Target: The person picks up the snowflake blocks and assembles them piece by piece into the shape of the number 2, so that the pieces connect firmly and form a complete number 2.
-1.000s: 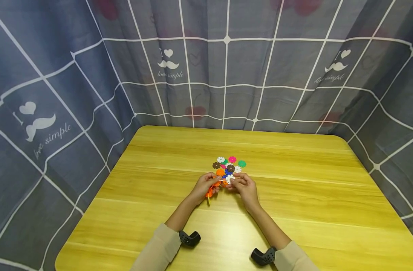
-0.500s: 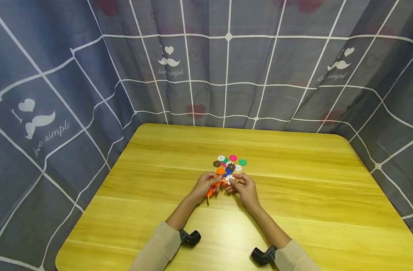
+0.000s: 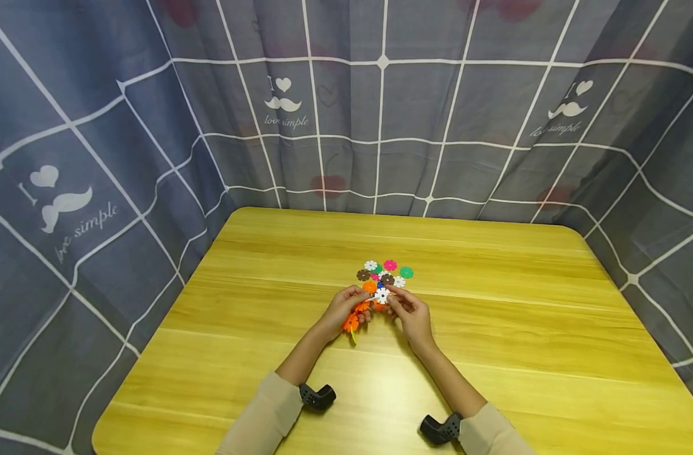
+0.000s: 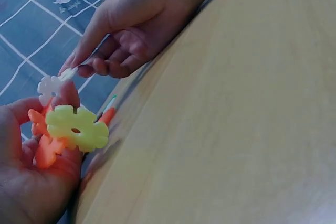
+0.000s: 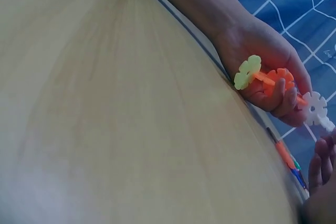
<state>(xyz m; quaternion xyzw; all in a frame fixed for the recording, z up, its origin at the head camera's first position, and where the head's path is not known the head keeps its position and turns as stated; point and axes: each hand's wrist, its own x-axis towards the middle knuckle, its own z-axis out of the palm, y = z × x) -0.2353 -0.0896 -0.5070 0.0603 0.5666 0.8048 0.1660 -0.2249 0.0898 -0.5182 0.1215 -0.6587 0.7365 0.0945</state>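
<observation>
The left hand (image 3: 346, 311) has its fingers curled round a little string of orange flower pieces (image 3: 351, 324), with a yellow flower piece (image 4: 64, 121) on the end. The right hand (image 3: 413, 316) pinches a white flower piece (image 3: 382, 296) between its thumb and a finger. That white piece touches another white piece (image 4: 49, 88), which sits by the left thumb at the end of the orange string. All of this is up in front of the person, between the two hands, above the wooden table (image 3: 494, 303). Half a second ago, the pinched white piece was a tiny bit lower and more to the right. Now it hides more of the blue pieces (image 3: 380, 285) behind it. The orange string has turned too, so the low orange piece shows its round face. The pink piece (image 3: 390, 265), green piece (image 3: 406, 272) and brown piece (image 3: 363, 275) on the table have stayed put.
</observation>
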